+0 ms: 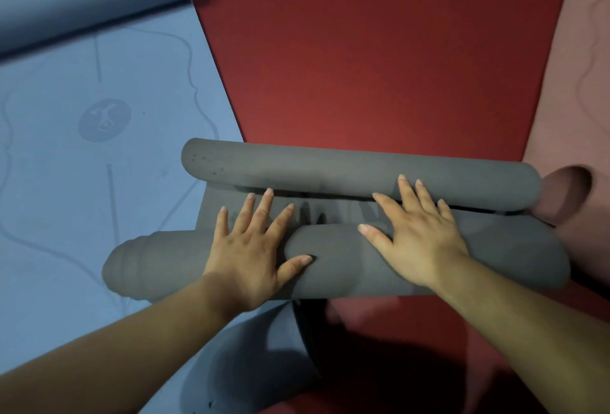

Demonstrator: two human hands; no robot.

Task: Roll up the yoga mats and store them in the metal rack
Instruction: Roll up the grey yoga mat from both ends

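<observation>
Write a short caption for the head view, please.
Left hand and right hand press flat on a partly rolled grey foam yoga mat.

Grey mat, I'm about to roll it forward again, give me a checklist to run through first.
1. Left hand flat on the grey mat, on its near roll: ok.
2. Right hand flat on it too, fingertips reaching the far curl: ok.
3. Roll ends even: not ok, the left end sticks out in steps.
4. Far edge lying flat: not ok, it has rolled back into that curl.
5. Red mat ahead free of obstacles: ok.
6. Metal rack nearby: cannot tell, not in view.
</observation>
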